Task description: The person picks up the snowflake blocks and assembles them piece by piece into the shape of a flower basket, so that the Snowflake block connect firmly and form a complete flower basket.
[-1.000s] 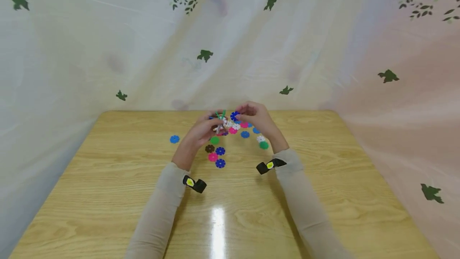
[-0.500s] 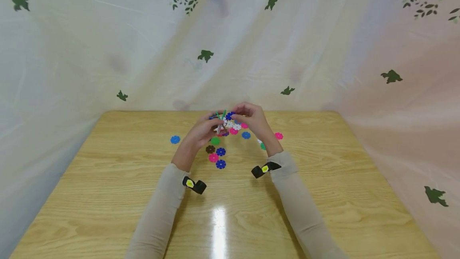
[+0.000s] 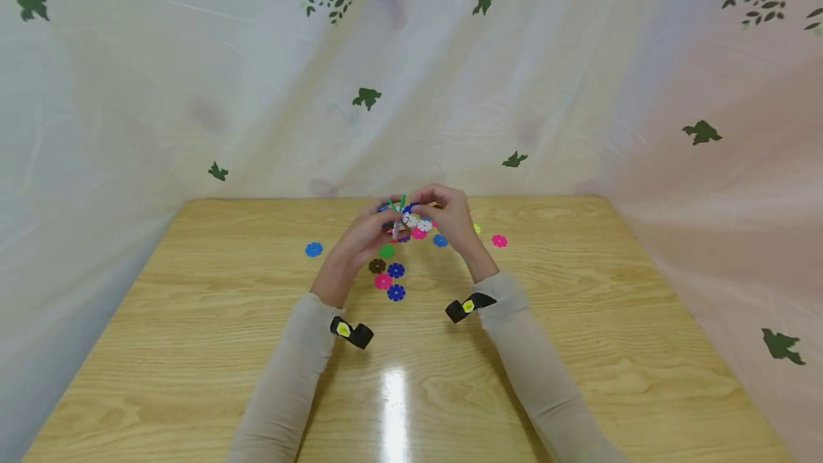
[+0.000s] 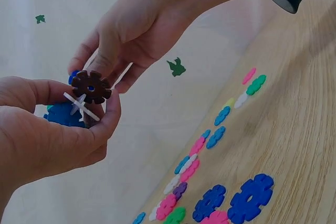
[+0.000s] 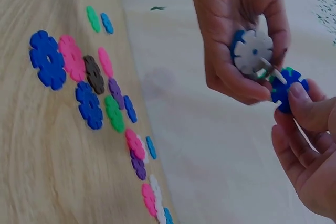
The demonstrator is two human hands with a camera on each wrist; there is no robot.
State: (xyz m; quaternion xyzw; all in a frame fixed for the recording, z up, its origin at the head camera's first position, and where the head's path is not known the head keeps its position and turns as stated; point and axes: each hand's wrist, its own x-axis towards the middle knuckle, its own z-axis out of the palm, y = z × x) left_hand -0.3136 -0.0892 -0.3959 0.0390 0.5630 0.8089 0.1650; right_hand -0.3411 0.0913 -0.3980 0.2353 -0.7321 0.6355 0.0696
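Note:
Above the far part of the table, my left hand (image 3: 363,234) grips a cluster of interlocked snowflake discs. In the left wrist view a brown disc (image 4: 91,87), a light blue disc (image 4: 64,116) and a white disc seen edge-on (image 4: 82,106) belong to that cluster. A white disc (image 5: 253,52) faces the right wrist view. My right hand (image 3: 450,216) pinches a dark blue disc (image 5: 287,92) between thumb and fingers, against the cluster's edge. Some green pieces of the cluster are mostly hidden by fingers.
Loose discs lie on the wooden table (image 3: 411,377) under and in front of the hands: dark blue (image 3: 396,293), pink (image 3: 383,281), brown (image 3: 376,266) and green (image 3: 386,251). A light blue disc (image 3: 313,249) lies left, a pink disc (image 3: 499,241) right. A printed cloth (image 3: 411,91) hangs behind.
My right hand has moved left with the dark blue disc, bringing it from apart to against the cluster. The left hand has stayed nearly still, holding the cluster.

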